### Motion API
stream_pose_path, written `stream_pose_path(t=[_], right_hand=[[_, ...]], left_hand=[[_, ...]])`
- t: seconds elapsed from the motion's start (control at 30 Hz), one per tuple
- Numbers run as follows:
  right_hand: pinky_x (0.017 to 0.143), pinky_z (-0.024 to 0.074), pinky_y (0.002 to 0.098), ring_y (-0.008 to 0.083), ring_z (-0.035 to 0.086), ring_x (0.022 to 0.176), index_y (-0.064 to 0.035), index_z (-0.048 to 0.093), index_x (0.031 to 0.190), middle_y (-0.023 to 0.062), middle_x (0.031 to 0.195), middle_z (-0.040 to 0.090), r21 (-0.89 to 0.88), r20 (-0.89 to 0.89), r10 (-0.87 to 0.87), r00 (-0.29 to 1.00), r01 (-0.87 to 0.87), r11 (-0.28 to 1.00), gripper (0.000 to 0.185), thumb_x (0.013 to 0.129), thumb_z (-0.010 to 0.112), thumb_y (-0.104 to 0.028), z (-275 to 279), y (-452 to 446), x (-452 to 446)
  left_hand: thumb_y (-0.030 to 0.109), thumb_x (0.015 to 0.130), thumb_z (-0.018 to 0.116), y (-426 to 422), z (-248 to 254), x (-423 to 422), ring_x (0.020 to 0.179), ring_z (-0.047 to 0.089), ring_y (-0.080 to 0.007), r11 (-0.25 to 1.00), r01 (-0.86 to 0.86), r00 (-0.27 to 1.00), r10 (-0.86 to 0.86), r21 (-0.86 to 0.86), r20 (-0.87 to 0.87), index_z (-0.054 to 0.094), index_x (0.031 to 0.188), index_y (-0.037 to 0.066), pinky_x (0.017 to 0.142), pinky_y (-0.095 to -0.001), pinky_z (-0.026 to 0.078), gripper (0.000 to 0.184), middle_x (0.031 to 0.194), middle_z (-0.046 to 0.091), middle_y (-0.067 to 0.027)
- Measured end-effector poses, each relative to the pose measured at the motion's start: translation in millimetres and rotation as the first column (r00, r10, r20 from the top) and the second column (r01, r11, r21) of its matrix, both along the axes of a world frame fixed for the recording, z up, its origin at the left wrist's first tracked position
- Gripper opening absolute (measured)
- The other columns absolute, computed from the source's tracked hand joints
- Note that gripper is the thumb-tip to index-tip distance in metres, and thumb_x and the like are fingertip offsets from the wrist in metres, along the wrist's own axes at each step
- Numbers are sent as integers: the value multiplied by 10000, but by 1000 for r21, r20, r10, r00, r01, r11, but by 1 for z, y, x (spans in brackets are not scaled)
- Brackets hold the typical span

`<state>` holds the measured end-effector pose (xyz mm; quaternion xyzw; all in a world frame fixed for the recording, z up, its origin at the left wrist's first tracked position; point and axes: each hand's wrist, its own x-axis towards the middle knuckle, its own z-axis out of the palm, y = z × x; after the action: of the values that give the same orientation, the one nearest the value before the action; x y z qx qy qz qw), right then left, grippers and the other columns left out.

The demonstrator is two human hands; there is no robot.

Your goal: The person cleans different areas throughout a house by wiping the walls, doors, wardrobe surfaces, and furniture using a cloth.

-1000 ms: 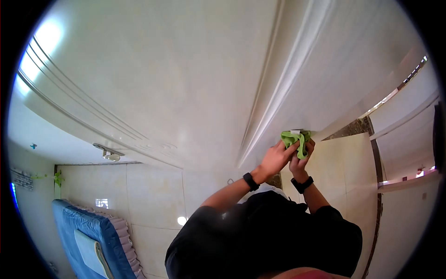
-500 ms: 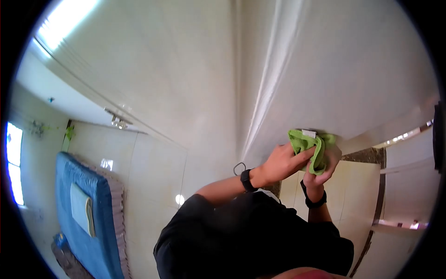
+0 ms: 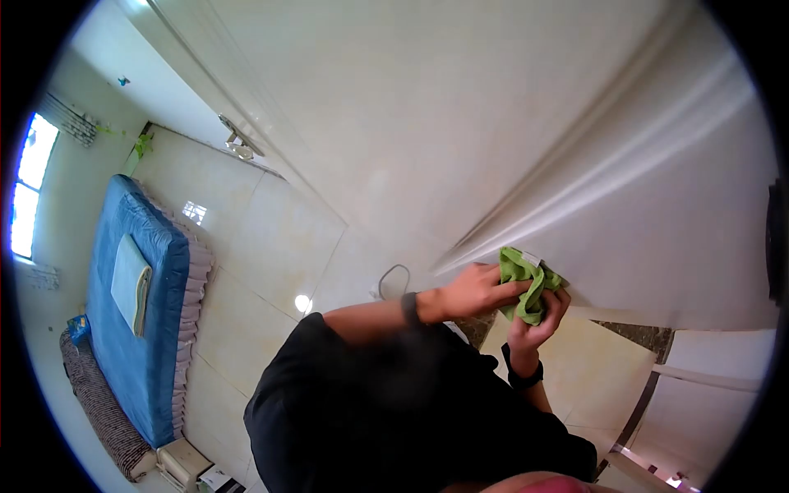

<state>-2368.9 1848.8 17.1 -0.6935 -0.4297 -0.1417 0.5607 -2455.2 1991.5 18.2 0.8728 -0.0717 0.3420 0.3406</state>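
Observation:
A crumpled green cloth (image 3: 526,287) with a small white tag is gripped between both hands, close to the white door (image 3: 460,123). My left hand (image 3: 481,289) comes from the left and its fingers press into the cloth's folds. From below, my right hand (image 3: 538,322) curls its fingers around the cloth's lower right side. A dark band sits on each wrist. Whether the cloth touches the door surface is hard to tell.
At the left stands a bed (image 3: 140,271) with a blue cover and a folded blanket (image 3: 130,283) on it. A door handle (image 3: 240,148) shows at upper left. Pale floor tiles (image 3: 263,230) lie between bed and door. A wire loop (image 3: 394,281) is near my left forearm.
The view has turned, bringing more of the bed and a box beside it into sight. Both hands still hold the cloth, now more bunched up and slightly lower in view.

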Motion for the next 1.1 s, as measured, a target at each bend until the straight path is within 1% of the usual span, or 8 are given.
stream_pose_path(t=[0.17,0.43,0.47,0.5,0.77,0.9,0.97,1.1], right_hand=[[885,441,456,374,542,1001,5,570,1033,191,1102,523,15,123,-28,992,27,1000,313,754,687,-75,-7,17,-14],[843,462,438,378,544,995,0,602,1047,180,1083,530,-170,35,116,993,-109,979,336,723,684,-36,-38,174,-106],[836,466,434,375,548,990,-1,605,1050,178,1082,531,-195,31,145,989,-136,971,342,717,679,-31,-40,193,-118],[829,471,430,373,552,985,-2,607,1053,176,1081,532,-216,27,172,985,-163,963,349,711,673,-27,-39,204,-125],[895,462,412,397,542,1062,1,599,1138,219,1205,504,-162,101,311,945,-293,942,385,754,632,-4,18,303,-191],[900,452,438,414,515,1067,-46,618,1170,247,1213,478,-5,223,185,957,-189,982,467,706,665,-10,55,306,-192],[970,392,470,410,491,1128,21,566,1167,263,1251,469,79,314,66,947,-95,992,385,797,628,-65,60,292,-182],[927,428,476,394,504,1094,-19,513,1200,262,1240,467,304,410,-186,893,58,951,420,840,643,-193,17,272,-152]], left_hand=[[59,786,643,20,5,-19,803,615,-331,999,27,999,-27,-21,-36,535,1233,102,676,-387,512,462,982,592,-125],[128,832,629,172,-50,-121,806,624,-341,987,-155,939,133,-46,-317,542,1188,163,680,-396,519,368,1011,604,-119],[208,769,695,188,-57,-131,682,630,-279,966,-260,956,259,13,-141,596,1077,170,555,-379,519,326,860,605,-72],[168,749,706,196,-48,-145,696,630,-295,953,-304,926,300,21,-230,600,1089,162,567,-392,520,356,871,608,-84],[-28,652,738,272,3,-209,799,637,-354,852,-495,849,516,-168,112,601,1171,111,655,-387,529,554,989,632,-160],[-11,646,756,278,56,-194,782,638,-332,913,-374,858,407,-161,314,623,1152,113,639,-374,527,539,965,629,-164],[5,644,754,267,64,-177,750,629,-305,942,-301,898,332,-148,287,638,1133,122,611,-364,521,516,927,622,-139],[74,652,709,245,61,-150,781,622,-265,991,-131,935,117,21,335,635,1140,162,569,-349,512,501,934,605,-87]])
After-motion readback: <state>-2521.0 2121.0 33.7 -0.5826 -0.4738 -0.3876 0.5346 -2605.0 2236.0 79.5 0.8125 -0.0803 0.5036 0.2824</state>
